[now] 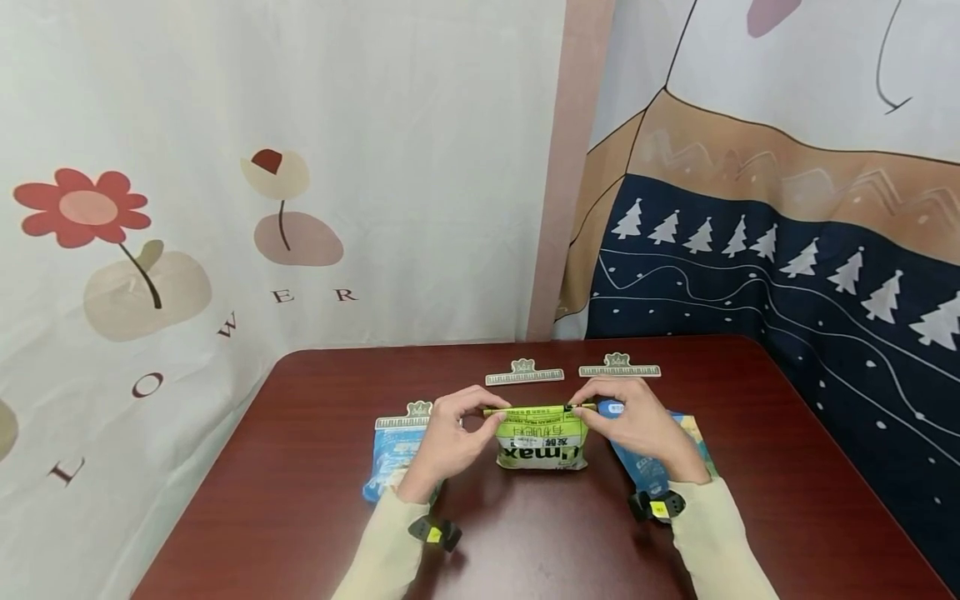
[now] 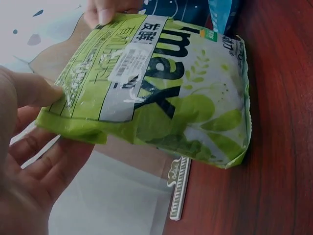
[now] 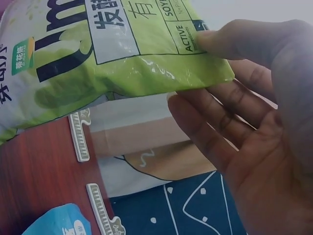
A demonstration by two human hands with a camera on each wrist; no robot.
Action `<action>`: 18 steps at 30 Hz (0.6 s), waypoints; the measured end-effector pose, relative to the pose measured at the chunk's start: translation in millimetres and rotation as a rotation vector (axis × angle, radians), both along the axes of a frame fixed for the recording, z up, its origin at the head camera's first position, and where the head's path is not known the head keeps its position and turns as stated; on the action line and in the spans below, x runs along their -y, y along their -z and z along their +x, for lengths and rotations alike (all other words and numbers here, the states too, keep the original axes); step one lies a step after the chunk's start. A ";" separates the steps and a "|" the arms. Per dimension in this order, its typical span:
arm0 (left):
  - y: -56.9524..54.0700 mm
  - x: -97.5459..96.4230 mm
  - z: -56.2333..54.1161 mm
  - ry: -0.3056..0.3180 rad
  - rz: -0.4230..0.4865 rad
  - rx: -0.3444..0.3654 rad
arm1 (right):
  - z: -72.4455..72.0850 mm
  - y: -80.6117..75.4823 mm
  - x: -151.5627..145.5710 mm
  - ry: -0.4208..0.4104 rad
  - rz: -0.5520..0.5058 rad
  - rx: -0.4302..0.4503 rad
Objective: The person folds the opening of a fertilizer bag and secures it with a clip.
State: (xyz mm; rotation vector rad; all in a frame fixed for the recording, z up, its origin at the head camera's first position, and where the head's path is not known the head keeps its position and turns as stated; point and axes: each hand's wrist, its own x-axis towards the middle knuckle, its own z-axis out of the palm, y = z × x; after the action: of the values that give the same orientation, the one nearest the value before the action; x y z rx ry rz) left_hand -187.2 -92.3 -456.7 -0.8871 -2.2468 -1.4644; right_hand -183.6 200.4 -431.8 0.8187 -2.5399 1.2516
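A green and white plastic bag (image 1: 542, 446) with dark "Umax" lettering stands near the middle of the table, its printing upside down in the head view. My left hand (image 1: 456, 433) pinches its top edge at the left corner, thumb on the printed face and fingers behind. At the right corner, my right hand (image 1: 636, 423) pinches the same edge between thumb and fingers. The edge is drawn straight between both hands. A white barcode label (image 2: 131, 63) shows on the bag's face in the left wrist view.
A blue bag (image 1: 393, 454) with a ruler-like clip (image 1: 403, 422) along its top lies left, partly behind my left forearm. Another blue bag (image 1: 643, 471) lies under my right wrist. Two similar clips (image 1: 525, 377) (image 1: 619, 370) lie near the table's back edge, before patterned curtains.
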 end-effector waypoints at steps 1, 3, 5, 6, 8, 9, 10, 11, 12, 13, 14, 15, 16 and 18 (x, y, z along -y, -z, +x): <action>-0.3 -1.9 0.7 -0.004 0.001 -0.006 | 0.4 -0.8 1.7 0.006 0.001 -0.006; -0.4 -6.2 2.3 -0.016 0.002 -0.027 | 1.1 -1.5 6.2 0.005 0.000 -0.031; 0.2 -10.8 3.6 -0.034 0.001 -0.051 | 1.2 -1.1 11.8 -0.002 -0.002 -0.068; 0.5 -13.1 4.2 -0.042 0.003 -0.068 | 1.2 -0.7 15.0 -0.010 -0.006 -0.091; 0.8 -18.0 5.6 -0.056 0.000 -0.099 | 1.2 0.5 21.2 -0.026 -0.019 -0.126; 1.0 -20.4 6.2 -0.063 -0.007 -0.115 | 1.6 1.0 24.1 -0.029 -0.022 -0.139; 0.9 -22.5 7.1 -0.069 -0.016 -0.130 | 1.9 1.5 27.1 -0.033 -0.026 -0.149; 1.0 -24.5 8.0 -0.070 -0.027 -0.142 | 2.4 1.8 29.8 -0.036 -0.028 -0.158; 1.0 -26.3 8.9 -0.069 -0.040 -0.155 | 2.8 2.1 32.2 -0.041 -0.029 -0.165; 1.0 -28.1 9.8 -0.067 -0.054 -0.159 | 3.4 2.3 34.2 -0.043 -0.029 -0.168; 1.1 -29.5 10.7 -0.065 -0.067 -0.166 | 4.0 2.4 35.9 -0.047 -0.031 -0.172; 1.2 -30.6 11.6 -0.065 -0.077 -0.169 | 4.4 2.6 37.3 -0.052 -0.031 -0.176; 1.4 -31.5 12.4 -0.064 -0.084 -0.172 | 4.7 3.0 38.4 -0.057 -0.031 -0.181; 1.9 -32.5 14.0 -0.065 -0.085 -0.174 | 5.2 4.0 39.8 -0.064 -0.031 -0.194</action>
State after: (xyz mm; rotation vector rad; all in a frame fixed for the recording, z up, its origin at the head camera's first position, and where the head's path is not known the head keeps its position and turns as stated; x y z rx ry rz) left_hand -173.2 -59.7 -458.7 -0.9201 -2.2008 -1.2225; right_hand -178.4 160.6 -435.8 0.9710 -2.3539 1.1646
